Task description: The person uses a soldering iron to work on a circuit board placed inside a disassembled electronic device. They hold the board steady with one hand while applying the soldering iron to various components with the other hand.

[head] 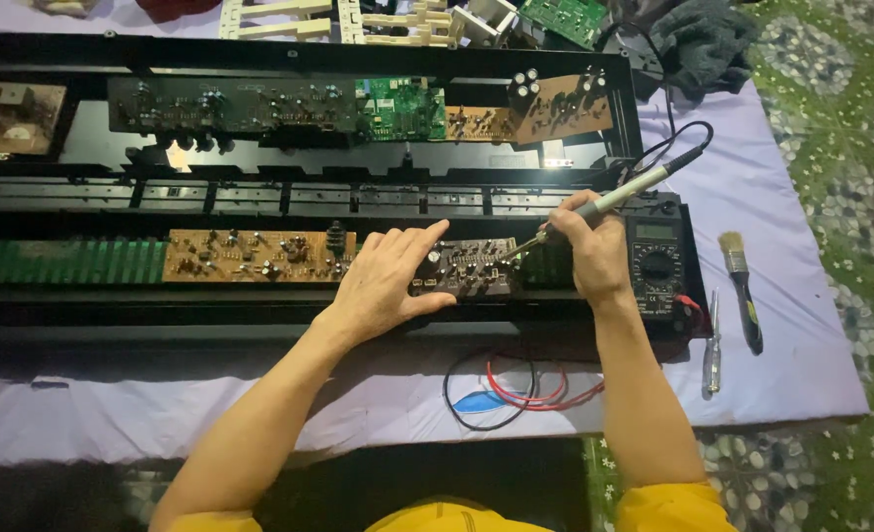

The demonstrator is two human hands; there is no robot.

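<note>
Dark little circuit board point(464, 268) is pinned flat by left hand point(389, 281); right hand point(586, 251) grips the grey soldering iron point(609, 202) tight, and a slip could burn fingers point(425, 239).

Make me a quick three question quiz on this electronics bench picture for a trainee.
1. True or false: the right hand holds a soldering iron.
2. What does the left hand rest on?
3. Which lies right of the multimeter: A) paintbrush, B) hammer, C) pliers?

Key:
1. True.
2. A small dark circuit board, held steady inside the open black case.
3. A, the paintbrush, beside a screwdriver on the lilac cloth.
</note>
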